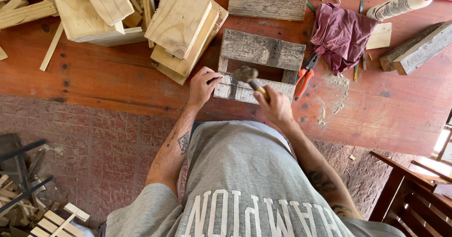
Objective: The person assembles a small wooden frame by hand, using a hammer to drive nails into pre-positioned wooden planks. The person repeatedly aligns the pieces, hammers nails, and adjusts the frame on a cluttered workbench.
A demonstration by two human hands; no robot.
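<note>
**Here, two hands work a hammer over a small wooden frame**

We look straight down from the person's head onto a reddish wooden desk. Just in front of the body lies a small frame of weathered grey slats, near the desk's front edge. The left hand rests at the frame's near left corner, its fingers pinched together against the front slat; whether they hold a nail we cannot tell. The right hand is closed around the yellowish handle of a hammer, whose blurred metal head hangs over the front slat, close to the left hand's fingertips. So the frame sits directly ahead of both hands, touched by the left and beneath the hammer.

Just right of the frame lie orange-handled pliers, and beyond them a crumpled maroon cloth. A white glue bottle with a red cap lies at the far right. Pale wooden boards are stacked left of the frame, and another grey plank lies behind it. Sawdust is scattered right of the pliers.
</note>
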